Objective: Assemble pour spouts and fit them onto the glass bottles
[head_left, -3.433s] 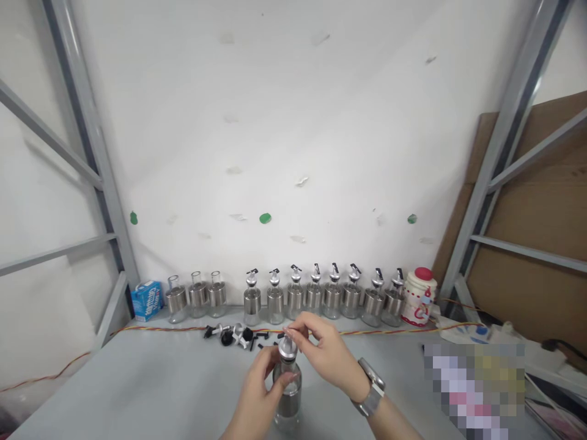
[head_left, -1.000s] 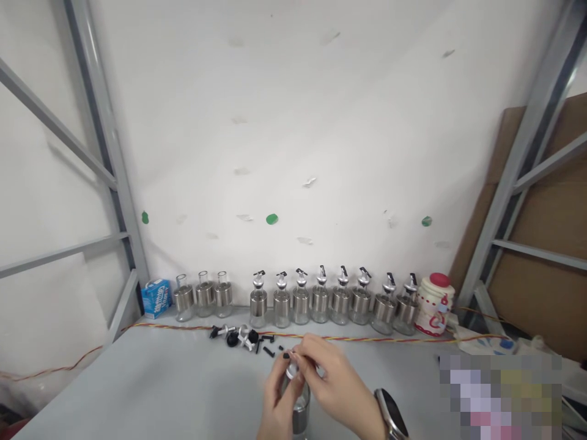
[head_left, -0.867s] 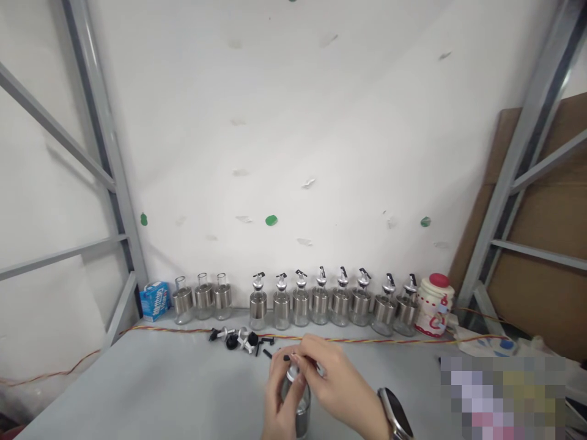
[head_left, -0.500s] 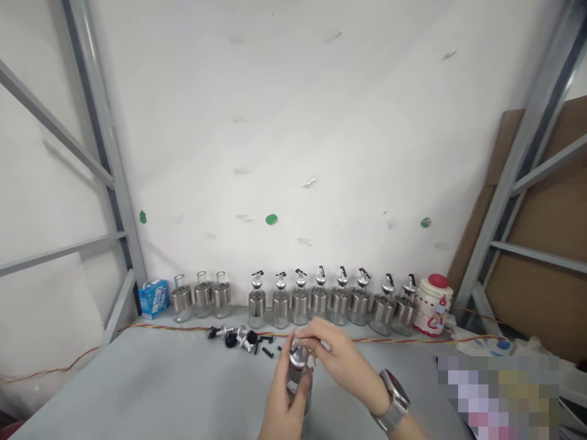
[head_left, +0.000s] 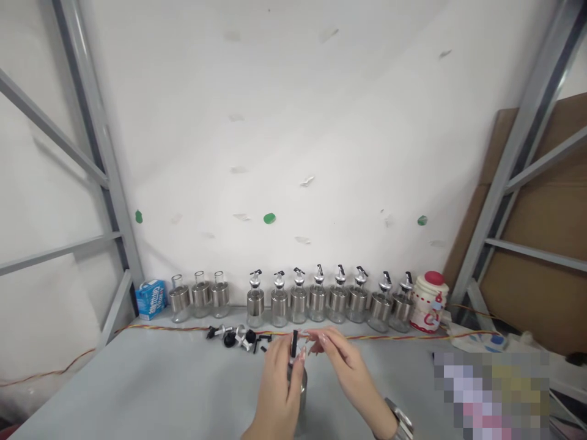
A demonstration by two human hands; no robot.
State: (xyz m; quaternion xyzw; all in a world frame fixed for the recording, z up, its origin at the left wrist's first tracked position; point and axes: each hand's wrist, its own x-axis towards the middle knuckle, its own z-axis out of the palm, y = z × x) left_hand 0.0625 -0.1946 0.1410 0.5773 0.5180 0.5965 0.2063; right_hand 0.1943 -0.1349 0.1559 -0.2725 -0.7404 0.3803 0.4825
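A glass oil bottle [head_left: 303, 386] with a steel sleeve stands at the table's front, partly hidden behind my fingers. My left hand [head_left: 278, 373] is closed around its top, by the neck and pour spout. On the spout, a black flap [head_left: 294, 344] points upward between the thumb and fingers. Just right of the spout is my right hand [head_left: 342, 360], its fingers loosely bent and apart, with nothing visible in them. Behind the hands lie loose silver-and-black pour spouts [head_left: 236, 336] and small black pieces [head_left: 262, 339].
Along the wall stand several bottles with spouts [head_left: 338, 299] and three bottles without spouts [head_left: 200, 296]. A blue box [head_left: 151, 299] is at the left end, a cream jar with a red lid [head_left: 427, 304] at the right. A twisted wire [head_left: 380, 337] crosses the table.
My left hand has moved up the bottle to its spout. The right hand has drawn back to the right from the top, and the black flap now shows upright.
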